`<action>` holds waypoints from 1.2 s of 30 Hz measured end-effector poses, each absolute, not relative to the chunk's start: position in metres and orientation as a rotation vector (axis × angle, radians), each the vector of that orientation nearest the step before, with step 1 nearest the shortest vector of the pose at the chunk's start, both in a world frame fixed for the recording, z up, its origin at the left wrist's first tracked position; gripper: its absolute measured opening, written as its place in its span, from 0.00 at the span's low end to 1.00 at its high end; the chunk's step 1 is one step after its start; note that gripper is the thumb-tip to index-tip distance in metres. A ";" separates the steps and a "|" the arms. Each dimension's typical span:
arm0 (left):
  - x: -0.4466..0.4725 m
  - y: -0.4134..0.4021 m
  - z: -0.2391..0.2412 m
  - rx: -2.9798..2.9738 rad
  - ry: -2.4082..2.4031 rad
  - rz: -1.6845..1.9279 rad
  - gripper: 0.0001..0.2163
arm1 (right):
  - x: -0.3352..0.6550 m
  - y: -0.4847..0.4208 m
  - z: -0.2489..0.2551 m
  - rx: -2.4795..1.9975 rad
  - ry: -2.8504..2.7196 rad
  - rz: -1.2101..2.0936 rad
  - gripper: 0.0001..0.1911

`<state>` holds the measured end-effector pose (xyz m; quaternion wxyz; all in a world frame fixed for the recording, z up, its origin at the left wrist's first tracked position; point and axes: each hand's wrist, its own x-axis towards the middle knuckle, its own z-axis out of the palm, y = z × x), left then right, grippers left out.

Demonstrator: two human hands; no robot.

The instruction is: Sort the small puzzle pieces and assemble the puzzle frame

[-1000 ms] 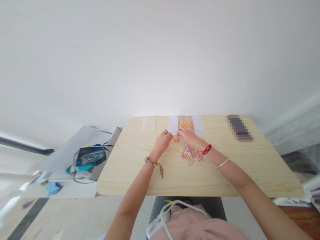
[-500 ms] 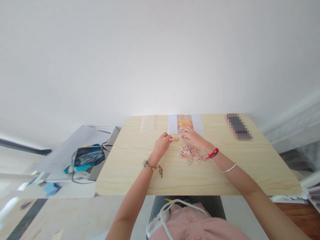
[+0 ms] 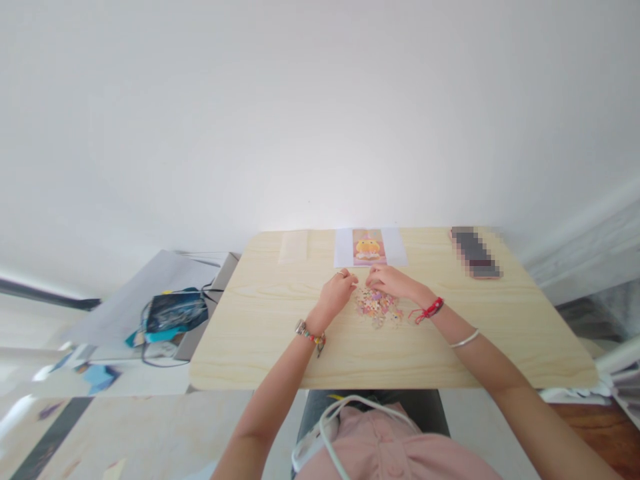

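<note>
A loose pile of small jigsaw puzzle pieces [image 3: 376, 307], in white, pink, purple and yellow, lies in the middle of the table. My left hand [image 3: 338, 293] is at the pile's upper left, its fingers pinched on a small bit of joined puzzle pieces [image 3: 355, 277] that they mostly cover. Facing it, my right hand [image 3: 393, 281] rests at the top edge of the pile, fingers curled down and together. Whatever its fingertips hold is hidden. Just behind both hands lies a sheet with a picture [image 3: 369, 248] of a yellow cartoon figure on it.
A pale flat rectangle [image 3: 294, 247] lies at the back left of the wooden table [image 3: 250, 333]. At the back right is a blurred-out phone [image 3: 475, 253]. Left of the table, a dark and teal bag [image 3: 177, 313] with cables sits on a lower surface. A white wall rises behind.
My left hand has moved right, and the orange joined pieces that showed at its fingertips are now mostly covered. My right hand has come down from the picture sheet to the pile's edge.
</note>
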<state>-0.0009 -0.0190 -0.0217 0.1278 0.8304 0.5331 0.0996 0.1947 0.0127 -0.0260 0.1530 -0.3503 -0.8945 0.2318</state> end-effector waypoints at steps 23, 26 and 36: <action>0.014 -0.021 -0.018 2.383 1.559 0.349 0.09 | 0.198 0.013 -0.029 -1.018 -2.516 0.596 0.07; 0.013 -0.021 -0.018 2.372 1.575 0.299 0.08 | 0.200 0.011 -0.028 -1.016 -2.534 0.591 0.04; 0.018 -0.020 -0.020 2.371 1.631 0.146 0.08 | 0.194 0.015 -0.036 -1.042 -2.642 0.452 0.04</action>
